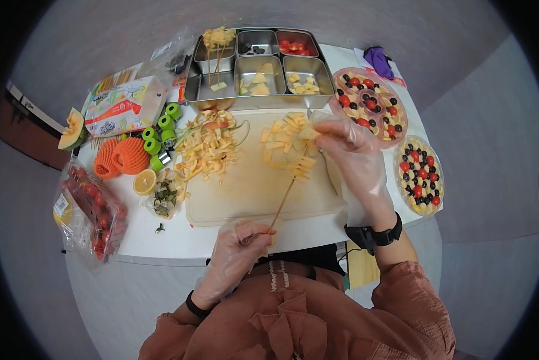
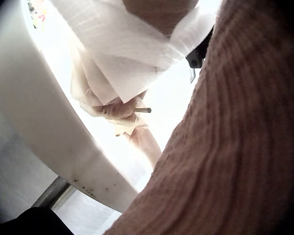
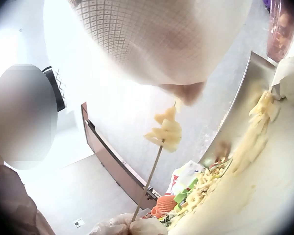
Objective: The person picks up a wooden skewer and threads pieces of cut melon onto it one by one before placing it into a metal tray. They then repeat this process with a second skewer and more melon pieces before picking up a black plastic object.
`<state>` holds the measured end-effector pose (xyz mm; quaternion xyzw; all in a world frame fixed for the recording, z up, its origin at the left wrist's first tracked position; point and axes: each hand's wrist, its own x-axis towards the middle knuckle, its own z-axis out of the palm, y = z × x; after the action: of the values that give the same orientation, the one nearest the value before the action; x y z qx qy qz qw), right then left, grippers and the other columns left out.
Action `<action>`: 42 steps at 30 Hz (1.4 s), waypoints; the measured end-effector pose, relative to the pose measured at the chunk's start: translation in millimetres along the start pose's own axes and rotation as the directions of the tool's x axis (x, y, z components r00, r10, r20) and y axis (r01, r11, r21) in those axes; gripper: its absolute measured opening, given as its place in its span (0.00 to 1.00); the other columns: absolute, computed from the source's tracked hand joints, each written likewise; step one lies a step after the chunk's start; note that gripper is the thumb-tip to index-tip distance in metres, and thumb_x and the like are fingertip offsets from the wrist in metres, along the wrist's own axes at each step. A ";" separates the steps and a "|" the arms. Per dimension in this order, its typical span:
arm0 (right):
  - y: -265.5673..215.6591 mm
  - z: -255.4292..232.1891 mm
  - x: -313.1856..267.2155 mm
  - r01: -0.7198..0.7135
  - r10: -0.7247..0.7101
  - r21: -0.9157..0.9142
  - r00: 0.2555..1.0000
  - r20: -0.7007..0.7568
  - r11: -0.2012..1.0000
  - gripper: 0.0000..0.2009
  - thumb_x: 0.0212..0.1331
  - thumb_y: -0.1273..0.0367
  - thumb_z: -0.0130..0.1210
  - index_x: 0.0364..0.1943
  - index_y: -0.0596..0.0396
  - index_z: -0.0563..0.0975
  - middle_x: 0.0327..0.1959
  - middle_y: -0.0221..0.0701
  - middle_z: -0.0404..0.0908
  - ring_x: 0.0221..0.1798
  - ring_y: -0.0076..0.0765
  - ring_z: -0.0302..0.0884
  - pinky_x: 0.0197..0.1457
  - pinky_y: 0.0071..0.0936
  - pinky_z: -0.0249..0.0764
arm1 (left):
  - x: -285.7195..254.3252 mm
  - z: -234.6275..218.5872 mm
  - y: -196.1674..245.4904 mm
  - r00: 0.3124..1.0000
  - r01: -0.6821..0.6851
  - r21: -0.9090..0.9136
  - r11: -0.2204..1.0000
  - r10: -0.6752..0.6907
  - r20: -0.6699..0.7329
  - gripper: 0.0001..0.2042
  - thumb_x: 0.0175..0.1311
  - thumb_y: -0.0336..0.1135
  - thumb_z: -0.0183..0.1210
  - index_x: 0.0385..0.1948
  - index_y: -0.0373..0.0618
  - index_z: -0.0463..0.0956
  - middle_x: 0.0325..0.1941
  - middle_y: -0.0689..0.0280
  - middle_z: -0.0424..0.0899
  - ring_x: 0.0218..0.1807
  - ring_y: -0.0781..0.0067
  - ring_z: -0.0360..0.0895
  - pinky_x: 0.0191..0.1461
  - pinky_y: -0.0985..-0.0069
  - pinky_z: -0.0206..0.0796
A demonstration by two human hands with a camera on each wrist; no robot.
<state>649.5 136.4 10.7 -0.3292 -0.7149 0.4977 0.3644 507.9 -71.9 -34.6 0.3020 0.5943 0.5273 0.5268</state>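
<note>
Both hands wear clear plastic gloves. My left hand (image 1: 238,243) grips a bamboo skewer (image 1: 284,201) near its lower end, over the table's front edge; the blunt end of the stick (image 2: 144,110) pokes out of the fist in the left wrist view. Pale yellow fruit pieces (image 3: 166,132) are threaded near the skewer's top. My right hand (image 1: 356,153) pinches a pale fruit piece (image 1: 308,133) at the skewer's tip; in the right wrist view its fingertips (image 3: 186,93) are right at the point. Behind, more cut fruit (image 1: 278,135) lies on the cutting board (image 1: 251,198).
A steel tray (image 1: 257,102) with compartments of fruit stands at the back. Peelings (image 1: 212,147) heap on the board's left. Round fruit platters (image 1: 400,137) sit at right. Boxed tomatoes (image 1: 92,210), orange foam nets (image 1: 130,156), green-handled cutters (image 1: 152,146) and half a lemon (image 1: 144,182) lie at left.
</note>
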 end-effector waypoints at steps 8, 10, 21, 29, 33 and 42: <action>-1.6 1.2 -7.2 0.009 -0.011 -0.043 0.999 -0.031 0.999 0.10 0.59 0.75 0.59 0.45 0.59 0.82 0.40 0.28 0.85 0.42 0.19 0.79 0.48 0.19 0.74 | -1.4 -0.7 1.7 1.000 0.025 0.028 0.999 -0.025 0.001 0.07 0.60 0.27 0.60 0.37 0.35 0.81 0.24 0.70 0.79 0.26 0.86 0.73 0.26 0.87 0.60; 0.1 1.8 -7.9 0.027 -0.029 -0.058 0.999 -0.039 0.998 0.10 0.59 0.75 0.59 0.45 0.59 0.82 0.40 0.29 0.85 0.42 0.19 0.80 0.49 0.19 0.74 | -1.1 -1.6 -0.2 1.000 0.020 0.022 1.000 -0.021 0.007 0.07 0.61 0.27 0.60 0.37 0.36 0.81 0.25 0.70 0.79 0.26 0.86 0.73 0.26 0.87 0.61; 0.2 3.1 -11.2 0.081 -0.088 -0.133 0.995 -0.051 0.988 0.09 0.58 0.75 0.60 0.43 0.58 0.82 0.39 0.30 0.85 0.42 0.22 0.81 0.48 0.21 0.75 | -2.8 -3.1 -1.4 1.000 0.002 -0.002 1.000 -0.002 0.012 0.06 0.62 0.26 0.60 0.37 0.36 0.81 0.25 0.70 0.79 0.27 0.85 0.73 0.28 0.87 0.61; 9.5 4.2 -13.8 0.247 -0.263 -0.229 0.964 -0.043 0.941 0.08 0.52 0.77 0.62 0.37 0.57 0.83 0.37 0.35 0.85 0.38 0.34 0.84 0.42 0.25 0.78 | -2.5 -2.1 -1.6 0.999 -0.029 0.024 0.999 0.028 0.014 0.06 0.61 0.26 0.59 0.36 0.36 0.81 0.25 0.70 0.78 0.27 0.85 0.73 0.27 0.87 0.61; 2.4 1.7 -13.3 0.460 -0.497 -0.478 0.866 0.056 0.748 0.09 0.49 0.79 0.63 0.36 0.58 0.82 0.36 0.35 0.85 0.37 0.40 0.84 0.37 0.29 0.79 | -2.1 -2.0 -2.9 0.999 -0.049 0.021 0.999 0.048 0.021 0.05 0.61 0.25 0.59 0.36 0.35 0.81 0.25 0.69 0.79 0.27 0.84 0.74 0.28 0.86 0.62; 0.9 -6.2 -15.4 0.676 -0.706 -0.602 0.663 0.247 0.424 0.17 0.43 0.82 0.61 0.41 0.58 0.76 0.42 0.35 0.84 0.39 0.42 0.82 0.36 0.34 0.79 | -1.9 -2.9 -6.9 0.998 -0.050 0.002 0.999 0.050 0.025 0.05 0.62 0.25 0.60 0.37 0.34 0.82 0.32 0.66 0.76 0.30 0.81 0.75 0.32 0.82 0.66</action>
<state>662.7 126.8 8.4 -0.1217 -0.9025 0.0155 0.4129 507.0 -76.3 -40.9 0.3241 0.5807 0.5357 0.5203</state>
